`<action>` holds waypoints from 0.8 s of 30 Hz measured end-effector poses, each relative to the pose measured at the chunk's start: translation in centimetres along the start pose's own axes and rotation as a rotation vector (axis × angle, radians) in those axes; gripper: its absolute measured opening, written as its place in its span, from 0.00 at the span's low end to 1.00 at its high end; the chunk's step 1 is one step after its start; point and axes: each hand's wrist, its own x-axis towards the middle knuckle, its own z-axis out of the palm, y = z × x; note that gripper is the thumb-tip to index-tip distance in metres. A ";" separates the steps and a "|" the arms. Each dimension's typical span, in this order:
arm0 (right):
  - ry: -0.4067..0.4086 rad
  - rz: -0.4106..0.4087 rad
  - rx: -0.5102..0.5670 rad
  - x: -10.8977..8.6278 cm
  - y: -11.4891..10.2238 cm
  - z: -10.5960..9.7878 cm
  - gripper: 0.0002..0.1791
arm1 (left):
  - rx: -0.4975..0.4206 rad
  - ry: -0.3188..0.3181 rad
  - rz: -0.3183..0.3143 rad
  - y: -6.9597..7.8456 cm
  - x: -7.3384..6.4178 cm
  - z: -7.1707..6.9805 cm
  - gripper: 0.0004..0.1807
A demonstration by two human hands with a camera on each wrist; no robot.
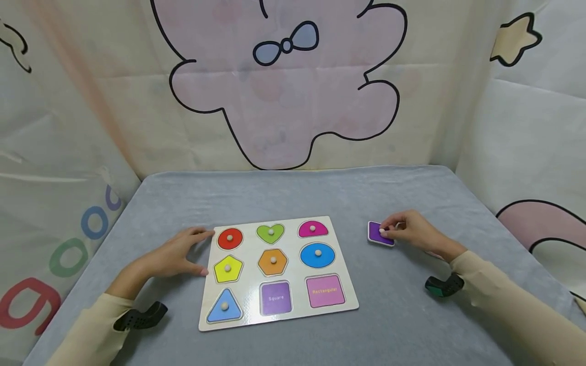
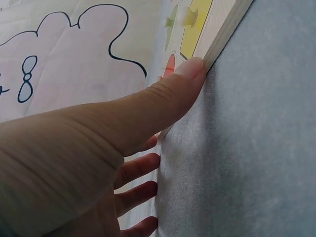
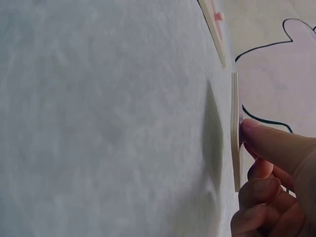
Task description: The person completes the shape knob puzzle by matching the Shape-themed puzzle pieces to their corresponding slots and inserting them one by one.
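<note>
My right hand (image 1: 414, 233) pinches the small knob of a purple square puzzle piece (image 1: 374, 234) to the right of the board. In the right wrist view the piece (image 3: 235, 133) hangs edge-on, with its shadow apart from it, so it is off the cloth. A white shape puzzle board (image 1: 249, 277) lies mid-table. Against its left edge rest the thumb and fingertips of my left hand (image 1: 171, 256), and in the left wrist view the thumb (image 2: 168, 94) touches the board's corner side. The board's purple slot marked Square (image 1: 275, 307) and pink slot marked Rectangular (image 1: 325, 299) hold no pieces.
Knobbed pieces fill the other slots, among them a red circle (image 1: 224, 243), a blue oval (image 1: 311, 259) and a blue triangle (image 1: 228, 314). A pinkish edge (image 1: 434, 254) shows under my right wrist, mostly hidden. Grey cloth (image 1: 393, 310) covers the table; printed curtains stand around it.
</note>
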 end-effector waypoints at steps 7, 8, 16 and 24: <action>-0.014 -0.028 -0.019 0.2 -1.0 0.3 0.09 | 0.011 0.000 0.009 0.0 0.1 -0.2 0.56; -0.016 -0.031 -0.018 0.2 -1.0 0.4 0.09 | 0.012 0.000 0.010 0.0 0.1 -0.2 0.56; -0.019 -0.074 -0.025 0.7 -1.9 0.9 0.07 | 0.007 0.002 0.015 0.1 -0.2 -0.2 0.55; -0.019 -0.114 -0.029 0.9 -2.6 1.2 0.06 | 0.009 0.004 0.014 0.0 -0.1 -0.2 0.56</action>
